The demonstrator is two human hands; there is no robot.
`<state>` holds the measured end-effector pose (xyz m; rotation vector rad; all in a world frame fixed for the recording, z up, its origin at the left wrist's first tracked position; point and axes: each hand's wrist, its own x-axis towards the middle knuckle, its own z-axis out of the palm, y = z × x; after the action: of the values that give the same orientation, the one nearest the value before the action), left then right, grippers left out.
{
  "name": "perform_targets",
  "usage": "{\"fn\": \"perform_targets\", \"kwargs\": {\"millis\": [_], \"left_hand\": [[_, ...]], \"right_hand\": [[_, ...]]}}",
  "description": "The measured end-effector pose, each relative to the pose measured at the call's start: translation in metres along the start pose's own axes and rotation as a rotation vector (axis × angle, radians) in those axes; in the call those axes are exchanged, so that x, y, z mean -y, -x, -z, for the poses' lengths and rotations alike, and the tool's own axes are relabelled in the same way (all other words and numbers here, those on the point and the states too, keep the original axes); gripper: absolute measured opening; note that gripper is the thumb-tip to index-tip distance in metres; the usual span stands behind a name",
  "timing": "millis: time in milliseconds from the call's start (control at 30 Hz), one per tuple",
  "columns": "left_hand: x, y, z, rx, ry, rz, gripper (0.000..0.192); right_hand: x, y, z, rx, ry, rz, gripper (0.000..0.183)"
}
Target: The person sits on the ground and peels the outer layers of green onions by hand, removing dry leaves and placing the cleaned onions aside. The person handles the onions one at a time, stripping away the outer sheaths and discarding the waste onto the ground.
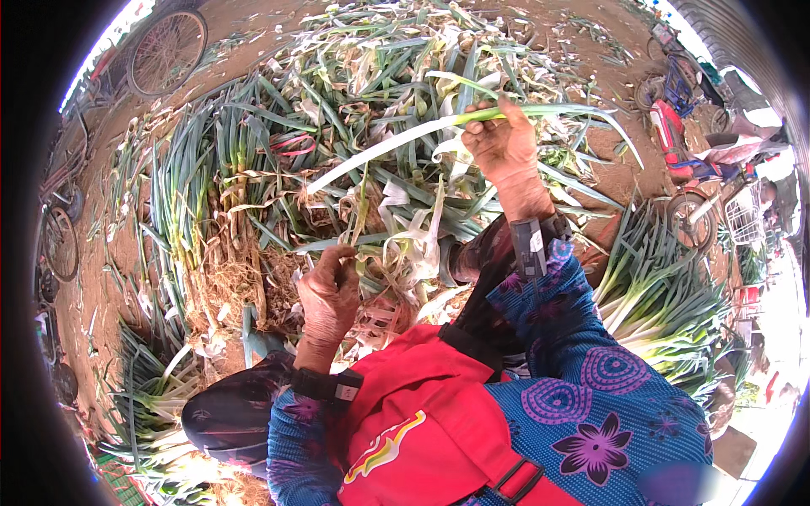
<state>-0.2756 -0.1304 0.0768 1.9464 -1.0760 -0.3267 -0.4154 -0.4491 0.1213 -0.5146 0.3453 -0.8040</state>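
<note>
My right hand [500,139] grips a peeled green onion [392,142] by its green part; the white stalk points down to the left and the leaves droop to the right. Lower down, my left hand [332,284] has its fingers bent together at a thin, wilted leaf strip [362,209]; whether it pinches the strip is unclear. Torn pale leaves [414,246] lie between the hands. Beyond them spreads a large heap of green leaves and peelings [380,69]. Unpeeled green onions with dry roots [221,190] are piled at the left.
Cleaned green onions [658,310] lie in a pile at my right, with more [158,411] at lower left. A bicycle wheel [168,54] stands at the upper left. A red vehicle [669,136] and a wheel with a white basket [747,215] are at the right.
</note>
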Motion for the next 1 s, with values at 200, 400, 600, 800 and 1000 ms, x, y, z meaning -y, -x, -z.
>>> {"fn": "perform_targets", "kwargs": {"millis": [200,400,600,800,1000], "left_hand": [[-0.018,-0.023,0.0,-0.229,-0.189,-0.267,0.06],[0.005,-0.018,-0.011,-0.116,-0.224,-0.207,0.07],[0.101,0.005,-0.016,0.148,-0.057,-0.006,0.018],[0.251,0.063,0.019,0.427,-0.029,0.259,0.041],[0.276,0.066,0.001,0.446,-0.108,0.503,0.038]], "right_hand": [[-0.011,0.012,-0.007,-0.118,0.057,-0.015,0.034],[-0.006,0.036,-0.006,-0.014,-0.009,-0.054,0.032],[0.061,0.092,0.022,-0.124,-0.074,0.254,0.033],[0.228,0.228,0.071,-0.317,0.009,0.54,0.04],[0.379,0.452,0.097,-0.888,0.417,0.805,0.04]]}}
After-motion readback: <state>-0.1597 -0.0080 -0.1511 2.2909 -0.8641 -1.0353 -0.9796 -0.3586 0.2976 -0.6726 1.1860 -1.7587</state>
